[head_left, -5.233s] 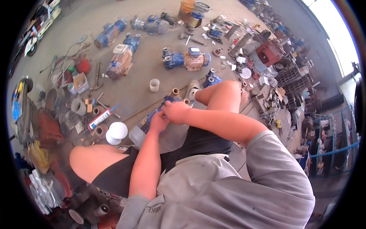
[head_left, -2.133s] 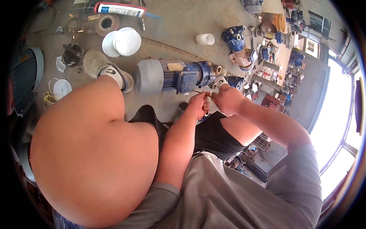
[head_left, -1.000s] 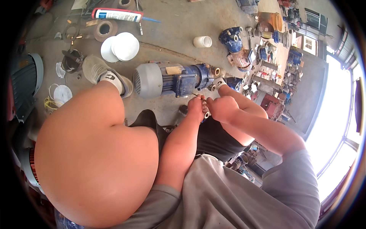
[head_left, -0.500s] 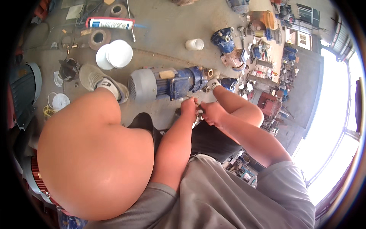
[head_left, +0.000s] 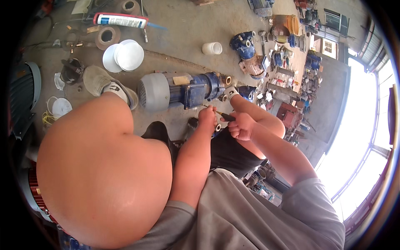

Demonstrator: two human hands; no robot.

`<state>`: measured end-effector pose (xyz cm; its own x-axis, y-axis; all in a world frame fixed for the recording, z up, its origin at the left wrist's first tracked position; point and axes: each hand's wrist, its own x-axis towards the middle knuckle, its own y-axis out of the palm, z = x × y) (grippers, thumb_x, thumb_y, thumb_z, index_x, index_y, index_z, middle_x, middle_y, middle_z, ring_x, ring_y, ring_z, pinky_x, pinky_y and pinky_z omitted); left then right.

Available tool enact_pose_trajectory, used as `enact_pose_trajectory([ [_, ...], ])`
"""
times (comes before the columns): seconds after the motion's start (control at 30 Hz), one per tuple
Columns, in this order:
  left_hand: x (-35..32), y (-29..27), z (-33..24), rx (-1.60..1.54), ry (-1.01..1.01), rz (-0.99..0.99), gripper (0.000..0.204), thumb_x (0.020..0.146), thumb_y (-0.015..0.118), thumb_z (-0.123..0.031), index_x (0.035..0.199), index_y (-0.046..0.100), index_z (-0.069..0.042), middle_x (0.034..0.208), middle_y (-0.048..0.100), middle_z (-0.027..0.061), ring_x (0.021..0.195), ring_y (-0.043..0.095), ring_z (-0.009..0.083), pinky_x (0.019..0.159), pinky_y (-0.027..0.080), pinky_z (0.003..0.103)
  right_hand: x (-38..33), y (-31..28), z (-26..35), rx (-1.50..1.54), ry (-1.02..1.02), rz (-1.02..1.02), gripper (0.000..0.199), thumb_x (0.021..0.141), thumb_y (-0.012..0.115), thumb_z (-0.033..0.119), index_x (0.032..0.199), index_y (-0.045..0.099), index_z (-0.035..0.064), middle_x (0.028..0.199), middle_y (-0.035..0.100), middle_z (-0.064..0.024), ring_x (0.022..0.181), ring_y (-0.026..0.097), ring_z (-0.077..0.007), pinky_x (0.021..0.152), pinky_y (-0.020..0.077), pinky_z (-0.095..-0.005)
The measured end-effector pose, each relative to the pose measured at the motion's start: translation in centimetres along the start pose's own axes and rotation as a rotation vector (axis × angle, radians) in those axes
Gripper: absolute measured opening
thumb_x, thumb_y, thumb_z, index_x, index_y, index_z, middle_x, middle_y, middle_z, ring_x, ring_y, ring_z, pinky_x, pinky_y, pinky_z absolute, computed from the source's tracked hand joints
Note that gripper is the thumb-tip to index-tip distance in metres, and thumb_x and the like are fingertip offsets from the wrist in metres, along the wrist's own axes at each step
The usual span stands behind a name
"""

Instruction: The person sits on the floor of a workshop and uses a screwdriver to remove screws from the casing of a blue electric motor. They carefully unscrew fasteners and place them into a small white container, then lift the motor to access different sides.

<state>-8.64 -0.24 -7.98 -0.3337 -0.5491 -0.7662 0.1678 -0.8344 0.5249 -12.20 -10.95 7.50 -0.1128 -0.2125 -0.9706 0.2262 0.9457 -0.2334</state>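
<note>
A motor with a grey fan cover (head_left: 153,92) and a blue body lies on its side on the floor in front of me. A blue terminal box (head_left: 194,96) faces me on its near side. My right hand (head_left: 243,126) is wrapped round the dark handle of a screwdriver (head_left: 227,117). My left hand (head_left: 207,118) is closed about the thin shaft, close to the terminal box. The tip reaches toward the box's lower edge; whether it touches, I cannot make out. A round metal fitting (head_left: 218,127) shows just below my hands.
White round lids (head_left: 129,55), a sealant cartridge (head_left: 121,21) and a ring-shaped part (head_left: 107,37) lie at the far left. A white cup (head_left: 212,48) stands beyond the motor. Another blue pump unit (head_left: 246,52) is at the far right. My shoes flank the motor.
My right hand has drawn back to the right, away from the left hand, and the screwdriver's handle now shows. The left hand stays near the terminal box. The view has shifted slightly.
</note>
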Motion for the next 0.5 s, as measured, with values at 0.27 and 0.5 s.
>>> enact_pose_trajectory([
  [0.27, 0.1, -0.1, -0.4, -0.008, 0.055, -0.034, 0.026, 0.109, 0.048, -0.03, 0.097, 0.057, -0.008, 0.058, 0.036, -0.0049, 0.042, 0.03, 0.009, 0.041, 0.024, 0.029, -2.4, 3.9, 2.1, -1.34, -0.612, -0.381, 0.022, 0.102, 0.051, 0.024, 0.105, 0.063, 0.006, 0.074, 0.066, -0.0186, 0.066, 0.07, -0.0337, 0.057, 0.0522, -0.0477],
  [0.5, -0.4, -0.3, -0.2, -0.008, 0.045, 0.024, 0.026, 0.108, 0.049, -0.031, 0.097, 0.057, -0.009, 0.058, 0.034, -0.0069, 0.044, 0.028, 0.0089, 0.042, 0.022, 0.03, -0.2, 0.9, 1.8, -0.312, -0.236, 0.051, 0.029, 0.108, 0.048, 0.03, 0.113, 0.065, 0.0064, 0.063, 0.053, -0.0052, 0.049, 0.053, -0.0199, 0.045, 0.0402, -0.0344],
])
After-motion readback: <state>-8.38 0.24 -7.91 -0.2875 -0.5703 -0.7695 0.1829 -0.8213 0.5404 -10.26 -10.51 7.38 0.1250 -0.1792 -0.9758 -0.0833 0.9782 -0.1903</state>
